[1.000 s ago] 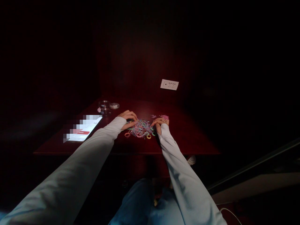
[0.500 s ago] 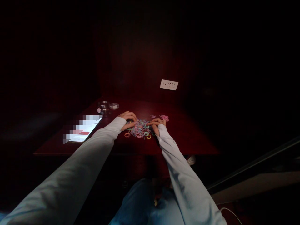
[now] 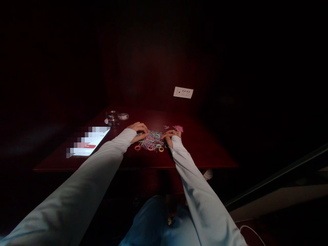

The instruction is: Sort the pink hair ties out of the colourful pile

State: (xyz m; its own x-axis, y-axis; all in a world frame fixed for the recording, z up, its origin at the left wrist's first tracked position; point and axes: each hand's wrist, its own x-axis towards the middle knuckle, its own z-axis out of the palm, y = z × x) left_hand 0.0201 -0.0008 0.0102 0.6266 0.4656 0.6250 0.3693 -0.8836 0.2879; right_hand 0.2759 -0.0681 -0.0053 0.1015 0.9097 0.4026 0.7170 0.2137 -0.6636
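Surface (image 3: 205,153): one, dark red, glossy, set against a wall of like colour.

Pile of small bands (image 3: 153,138): mixed pastel colours, heaped loosely near the middle of the surface, between the person's two hands. Along its near edge lie larger rings, among them one orange-pink, one pink and one yellow ring (image 3: 161,151).

Left hand (image 3: 138,130): at the left edge of the pile, back upward, fingers bent, thumb lying below them, fingertips at the bands. How far its grip is parted, and whether it has hold of a band, one cannot tell.

Right hand (image 3: 174,135): at the right edge of the pile, fingers pointing inward, tips at the bands. Its grip is too small and dark to read; whether a band is held cannot be told.

Pink heap (image 3: 178,128): small, just beyond the right hand. Beside it, to the left, a smaller clump (image 3: 166,127), pinkish-lilac.

Clear jar (image 3: 112,115): far left of the surface, a shallow clear round piece (image 3: 123,116) next to it.

Phone (image 3: 94,140): left of the left forearm, screen lit, partly pixelated.

Socket plate (image 3: 183,92): white, on the wall behind.

Sleeves (image 3: 189,177): pale grey, long, on both arms.
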